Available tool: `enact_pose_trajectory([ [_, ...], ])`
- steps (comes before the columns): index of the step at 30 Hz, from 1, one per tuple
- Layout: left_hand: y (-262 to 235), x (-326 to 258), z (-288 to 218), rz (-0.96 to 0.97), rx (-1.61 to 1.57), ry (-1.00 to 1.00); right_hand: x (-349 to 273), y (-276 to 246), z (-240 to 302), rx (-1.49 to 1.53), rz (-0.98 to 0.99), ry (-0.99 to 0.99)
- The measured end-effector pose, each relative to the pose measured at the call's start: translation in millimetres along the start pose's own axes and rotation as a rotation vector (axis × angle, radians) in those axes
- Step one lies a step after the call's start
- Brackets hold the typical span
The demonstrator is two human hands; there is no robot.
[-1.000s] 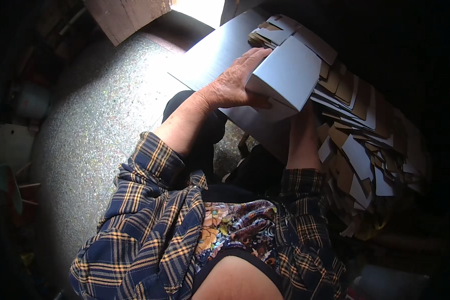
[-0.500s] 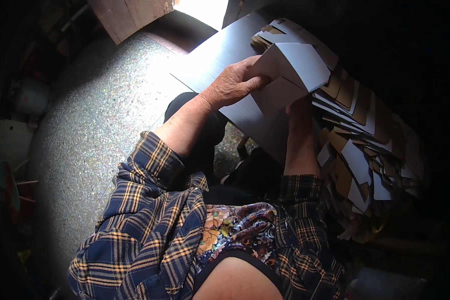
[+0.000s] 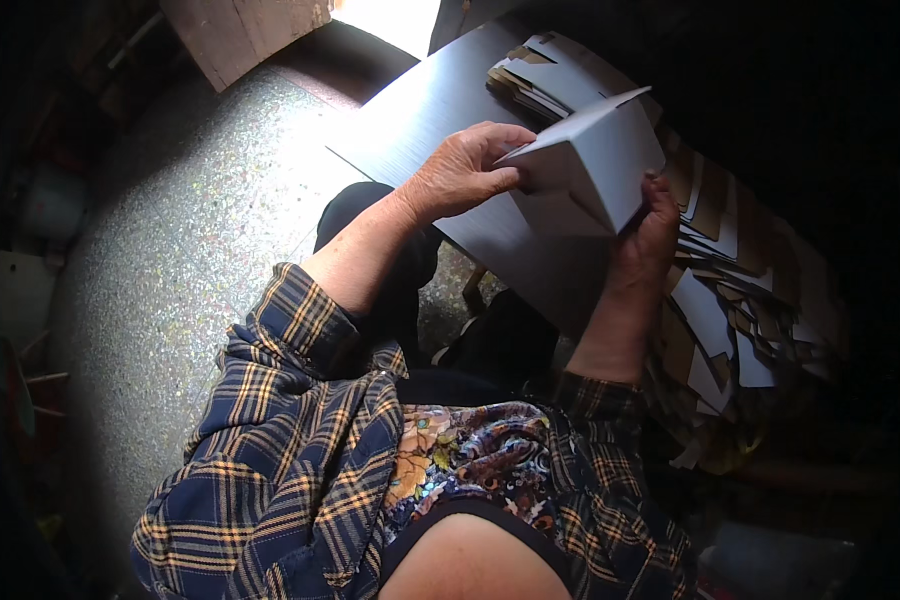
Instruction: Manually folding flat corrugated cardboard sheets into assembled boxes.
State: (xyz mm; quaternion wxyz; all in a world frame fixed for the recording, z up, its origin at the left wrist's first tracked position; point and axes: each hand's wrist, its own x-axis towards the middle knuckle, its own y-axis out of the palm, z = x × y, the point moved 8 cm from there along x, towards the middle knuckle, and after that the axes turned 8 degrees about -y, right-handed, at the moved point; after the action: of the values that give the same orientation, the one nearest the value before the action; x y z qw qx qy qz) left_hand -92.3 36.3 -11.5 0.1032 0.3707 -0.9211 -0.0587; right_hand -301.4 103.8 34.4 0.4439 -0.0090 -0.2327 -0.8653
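Between my two hands, above the table, is a white cardboard box (image 3: 615, 165), partly folded into shape. My left hand (image 3: 470, 170) grips its left edge, with thumb and fingers closed on the board. On the opposite side my right hand (image 3: 652, 222) holds the lower right edge; some of its fingers are hidden behind the box. A stack of flat white and brown cardboard pieces (image 3: 560, 75) lies on the table just behind the box.
The grey table (image 3: 410, 115) reaches from the far middle toward my knees. To the right, a large heap of flat cardboard blanks (image 3: 710, 310) overlaps in loose rows. A wooden panel (image 3: 245, 35) stands at the far left, above a speckled floor (image 3: 190, 250).
The box has turned, and its top flap now sticks out to the upper right. My right hand has moved rightward and up, from beneath the box to its right side.
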Motion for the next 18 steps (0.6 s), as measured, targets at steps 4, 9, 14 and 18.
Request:
enact_pose_trajectory([
  [4,-8.5,-3.2,-10.3,-0.041,0.040,0.053,-9.1,9.5,-2.8,0.131,-0.112,0.189],
  [9,1.2,-8.9,-19.4,-0.004,-0.210,-0.025,-13.1,8.0,-5.8,-0.069,-0.104,0.067],
  [14,2.6,-4.2,-9.8,0.041,-0.362,-0.161,-34.1,27.2,-20.2,0.045,0.240,-0.160],
  [18,-21.1,-12.4,-18.0,-0.051,-0.351,-0.077,-32.4,34.0,-51.7,-0.037,0.344,-0.056],
])
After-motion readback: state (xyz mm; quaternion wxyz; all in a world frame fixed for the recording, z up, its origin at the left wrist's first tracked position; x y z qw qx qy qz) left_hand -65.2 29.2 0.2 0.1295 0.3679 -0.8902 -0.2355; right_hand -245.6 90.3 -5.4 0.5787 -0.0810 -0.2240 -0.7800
